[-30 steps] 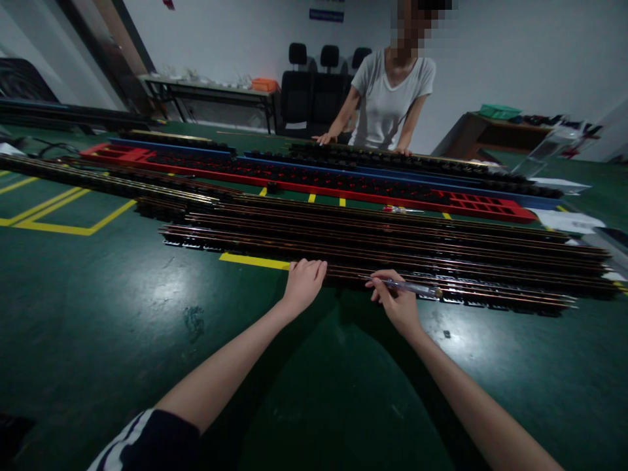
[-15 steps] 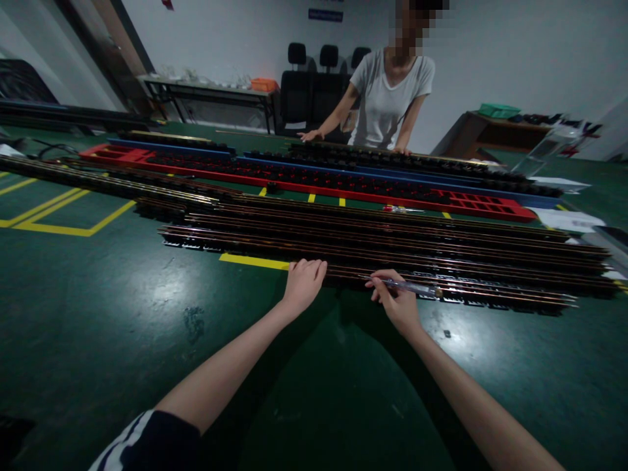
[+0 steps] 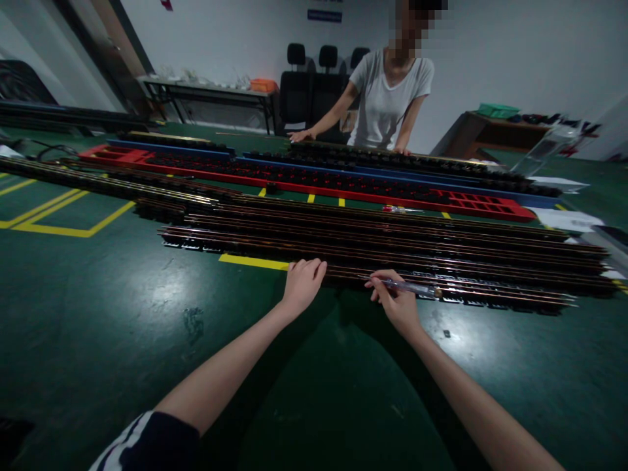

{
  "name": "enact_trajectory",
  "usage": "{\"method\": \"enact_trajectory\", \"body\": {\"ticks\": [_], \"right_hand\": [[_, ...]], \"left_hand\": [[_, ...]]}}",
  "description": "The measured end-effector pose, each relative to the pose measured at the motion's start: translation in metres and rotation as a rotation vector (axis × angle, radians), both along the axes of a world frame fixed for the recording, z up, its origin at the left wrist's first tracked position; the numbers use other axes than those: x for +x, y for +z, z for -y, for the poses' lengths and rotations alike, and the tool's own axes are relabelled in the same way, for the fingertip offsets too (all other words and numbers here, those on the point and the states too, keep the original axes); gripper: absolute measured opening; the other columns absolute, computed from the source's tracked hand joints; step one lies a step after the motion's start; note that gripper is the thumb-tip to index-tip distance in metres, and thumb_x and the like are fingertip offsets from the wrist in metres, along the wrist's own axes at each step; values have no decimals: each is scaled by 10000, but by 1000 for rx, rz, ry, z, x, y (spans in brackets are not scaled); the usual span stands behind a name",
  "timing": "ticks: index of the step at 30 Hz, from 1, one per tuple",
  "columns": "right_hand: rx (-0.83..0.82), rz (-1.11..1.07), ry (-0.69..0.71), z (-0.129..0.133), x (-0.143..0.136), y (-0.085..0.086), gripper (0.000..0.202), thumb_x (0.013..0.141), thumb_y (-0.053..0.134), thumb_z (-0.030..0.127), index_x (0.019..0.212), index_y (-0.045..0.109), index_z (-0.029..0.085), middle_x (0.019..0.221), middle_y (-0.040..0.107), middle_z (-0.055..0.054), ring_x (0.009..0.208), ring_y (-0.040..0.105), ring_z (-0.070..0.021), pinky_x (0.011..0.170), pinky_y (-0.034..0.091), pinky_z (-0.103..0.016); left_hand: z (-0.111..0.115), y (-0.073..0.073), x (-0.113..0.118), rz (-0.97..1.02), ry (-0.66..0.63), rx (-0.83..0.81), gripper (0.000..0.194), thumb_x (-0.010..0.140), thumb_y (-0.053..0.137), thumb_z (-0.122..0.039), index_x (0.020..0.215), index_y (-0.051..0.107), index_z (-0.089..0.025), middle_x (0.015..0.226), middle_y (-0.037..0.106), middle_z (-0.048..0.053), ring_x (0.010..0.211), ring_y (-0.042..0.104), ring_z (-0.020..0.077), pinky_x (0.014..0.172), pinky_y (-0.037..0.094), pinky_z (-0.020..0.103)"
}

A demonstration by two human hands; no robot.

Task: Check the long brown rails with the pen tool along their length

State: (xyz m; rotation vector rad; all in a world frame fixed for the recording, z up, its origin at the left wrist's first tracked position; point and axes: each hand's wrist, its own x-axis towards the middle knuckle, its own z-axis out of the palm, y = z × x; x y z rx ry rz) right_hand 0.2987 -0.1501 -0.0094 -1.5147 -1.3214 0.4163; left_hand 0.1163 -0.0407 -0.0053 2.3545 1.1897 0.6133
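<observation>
Long dark strips with copper-coloured rods lie side by side across the green table. My left hand rests at the near edge of these strips, fingers bent together over the nearest one; whether it grips the strip is hard to make out. To its right, my right hand holds a slim screwdriver with a clear handle between thumb and fingers. The handle points right, and the thin tip points left, close to the nearest strip.
Behind the strips lies a long red tray beside blue rails. A red-handled screwdriver is between strips and tray. Across the table stands a person with one hand over the far strips. A clear bottle is at right.
The person across the table has moved one hand slightly to the left. My own hands and the screwdriver look the same as before.
</observation>
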Motion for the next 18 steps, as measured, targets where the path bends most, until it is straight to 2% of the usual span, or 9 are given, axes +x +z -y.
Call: {"method": "enact_trajectory", "body": {"ticks": [11,18], "right_hand": [[8,-9,2,-1,0,-1,238,879,507,427,890,567,197,729,665,-37,480,566,-115,439,451,-241],[11,-14,-10,0,-1,0,234,878,512,421,887,570,194,735,666,-35,480,567,-114,447,445,-242]], "left_hand": [[1,0,0,12,27,-13,316,957,340,-308,776,580,-208,739,631,1,738,578,167,792,405,327],[-1,0,1,33,53,-45,313,948,368,-321,747,576,-202,712,628,0,722,579,167,800,410,327]]}}
